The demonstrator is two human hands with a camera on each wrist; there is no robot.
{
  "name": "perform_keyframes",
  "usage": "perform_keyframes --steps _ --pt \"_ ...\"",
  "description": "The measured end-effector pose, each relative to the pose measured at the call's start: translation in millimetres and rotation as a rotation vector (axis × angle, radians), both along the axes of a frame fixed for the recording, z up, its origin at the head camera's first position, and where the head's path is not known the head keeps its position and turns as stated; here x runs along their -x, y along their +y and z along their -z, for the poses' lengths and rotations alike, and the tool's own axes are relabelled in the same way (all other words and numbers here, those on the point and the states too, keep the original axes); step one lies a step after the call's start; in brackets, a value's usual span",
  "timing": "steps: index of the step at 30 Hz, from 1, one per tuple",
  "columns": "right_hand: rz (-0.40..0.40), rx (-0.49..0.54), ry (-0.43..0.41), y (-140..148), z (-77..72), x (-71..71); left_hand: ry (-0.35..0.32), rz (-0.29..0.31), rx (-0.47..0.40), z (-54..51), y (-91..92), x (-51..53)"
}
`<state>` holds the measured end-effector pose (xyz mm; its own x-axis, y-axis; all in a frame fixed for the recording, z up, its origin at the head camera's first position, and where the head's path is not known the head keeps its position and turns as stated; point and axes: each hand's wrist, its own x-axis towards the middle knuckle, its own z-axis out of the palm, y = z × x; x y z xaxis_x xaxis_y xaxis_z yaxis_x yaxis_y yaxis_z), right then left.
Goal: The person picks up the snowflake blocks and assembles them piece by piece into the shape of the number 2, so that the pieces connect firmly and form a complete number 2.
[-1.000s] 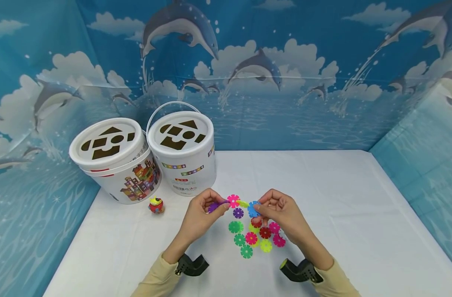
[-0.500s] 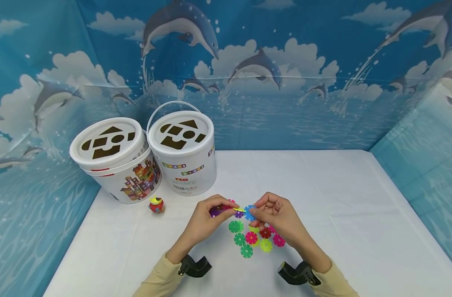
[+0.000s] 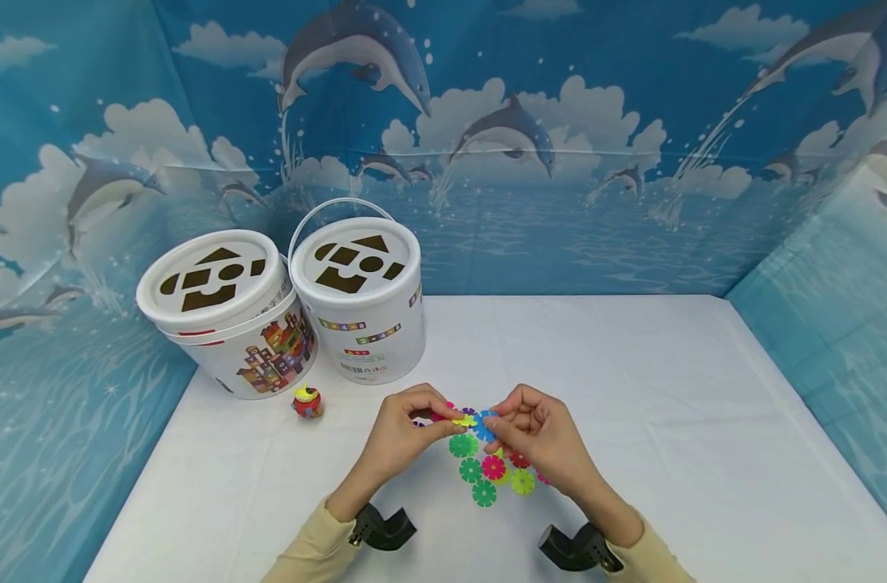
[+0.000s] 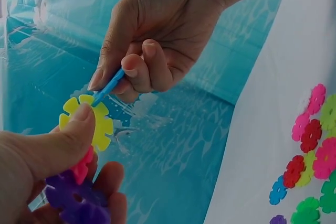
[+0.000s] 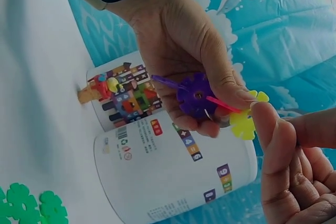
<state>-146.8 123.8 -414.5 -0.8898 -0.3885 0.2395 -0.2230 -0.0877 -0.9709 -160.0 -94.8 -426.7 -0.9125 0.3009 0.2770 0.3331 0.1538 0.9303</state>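
Note:
My left hand pinches the yellow disc of a small chain of notched, flower-shaped plastic snap discs. A pink disc and purple discs hang on that chain beneath my left fingers. Thumb and fingertips of my right hand grip a blue disc. In the left wrist view the blue disc is edge-on and its end meets the yellow disc's rim; whether their notches interlock I cannot tell. Below both hands lie loose discs, among them a green one, a pink one and a yellow one.
Two white lidded buckets with shape cut-outs stand at the back left. A small red and yellow toy figure sits in front of them. Dolphin-printed cloth encloses the white table.
My left hand has shifted its pinch from the purple part of the chain to the yellow disc. The right hand has moved left and slightly down, bringing the blue disc against the yellow.

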Motion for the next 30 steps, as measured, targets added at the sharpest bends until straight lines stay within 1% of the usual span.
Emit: perform_keyframes --steps 3,8,12,15,16,18,20,23,26,28,30 --pt "0.019 -0.013 0.037 -1.4 0.4 -2.0 0.002 0.003 0.005 0.3 0.2 -0.7" --pt "0.074 -0.057 0.067 -4.2 0.4 -5.7 0.017 0.001 0.007 0.6 2.1 -2.9" --pt "0.081 -0.063 0.092 -7.0 1.6 -7.0 0.060 -0.011 0.009 1.4 4.5 -3.6" --pt "0.079 -0.079 0.090 -6.7 3.1 -5.1 0.077 -0.017 0.024 2.7 5.7 -2.7" --pt "0.075 -0.081 0.079 -6.5 3.5 -3.8 0.078 -0.020 0.033 2.9 5.3 -2.3" --pt "0.054 -0.083 0.024 -5.0 4.2 -0.5 0.077 -0.024 0.058 2.0 3.9 -1.9" --pt "0.022 -0.096 -0.050 -2.8 4.9 3.4 0.077 -0.027 0.096 1.3 2.4 -0.9" --pt "-0.029 -0.130 -0.185 1.5 6.2 9.1 0.084 -0.030 0.158 -0.3 0.7 0.2" --pt "-0.084 -0.191 -0.276 4.9 7.6 13.7 0.075 -0.021 0.227 -0.9 -2.0 0.8" --pt "-0.116 -0.221 -0.305 7.0 8.5 16.0 0.056 -0.011 0.277 -2.4 -4.6 0.7" --pt "-0.135 -0.230 -0.309 9.7 8.8 18.4 0.035 -0.008 0.305 -3.0 -7.2 1.1"
